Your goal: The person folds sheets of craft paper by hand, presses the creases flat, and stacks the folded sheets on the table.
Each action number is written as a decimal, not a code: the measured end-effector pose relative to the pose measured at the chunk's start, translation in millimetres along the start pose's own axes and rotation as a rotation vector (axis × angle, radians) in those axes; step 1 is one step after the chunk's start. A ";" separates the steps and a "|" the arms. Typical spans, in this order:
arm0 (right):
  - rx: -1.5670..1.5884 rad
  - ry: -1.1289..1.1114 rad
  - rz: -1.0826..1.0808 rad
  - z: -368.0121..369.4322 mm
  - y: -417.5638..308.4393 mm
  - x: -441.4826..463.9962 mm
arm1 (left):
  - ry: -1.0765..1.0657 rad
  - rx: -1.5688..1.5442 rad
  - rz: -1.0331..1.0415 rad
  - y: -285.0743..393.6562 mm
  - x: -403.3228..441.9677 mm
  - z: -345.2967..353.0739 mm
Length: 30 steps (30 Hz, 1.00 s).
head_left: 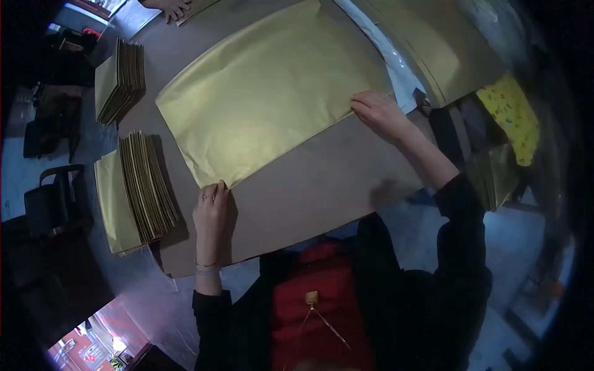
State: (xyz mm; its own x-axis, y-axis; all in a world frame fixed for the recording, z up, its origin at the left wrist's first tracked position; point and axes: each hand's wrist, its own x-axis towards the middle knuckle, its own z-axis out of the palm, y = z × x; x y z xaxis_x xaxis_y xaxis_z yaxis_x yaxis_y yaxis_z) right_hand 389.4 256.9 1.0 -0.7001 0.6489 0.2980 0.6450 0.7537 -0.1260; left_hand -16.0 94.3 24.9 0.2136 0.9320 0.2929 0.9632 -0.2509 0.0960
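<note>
A large sheet of gold paper (260,99) lies across the brown table, its near edge slanting up from left to right. My left hand (213,210), with a ring on one finger, is closed on the sheet's near left corner. At the near right corner my right hand (380,114) pinches the edge, its thumb hidden from view. Slight creases show in the paper close to my left fingers. A white plastic strip or wrapper (396,71) lies just beyond my right hand.
Two stacks of folded gold paper (148,191) (120,80) stand along the table's left edge. More gold sheets (445,43) lie at the right. Another person's hand (170,7) rests at the far edge. A yellow patterned cloth (510,117) hangs at the right; chairs (55,198) stand left.
</note>
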 end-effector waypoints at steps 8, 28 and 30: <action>-0.013 -0.095 -0.121 3.4 2.5 10.5 | -0.050 -0.050 0.009 1.3 5.3 -6.0; -0.049 -0.062 -0.103 0.4 -7.6 6.9 | -0.022 -0.011 0.012 -7.4 -0.2 8.6; -0.070 -0.068 -0.133 2.2 -5.3 6.3 | -0.036 -0.006 0.000 5.4 8.2 -2.6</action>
State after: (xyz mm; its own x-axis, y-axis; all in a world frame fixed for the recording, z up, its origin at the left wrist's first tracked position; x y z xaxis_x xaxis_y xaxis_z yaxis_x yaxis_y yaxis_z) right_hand 380.9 257.2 1.4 -0.7985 0.5511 0.2425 0.5632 0.8260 -0.0226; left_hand -9.5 99.9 30.2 0.2199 0.9407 0.2583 0.9621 -0.2528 0.1018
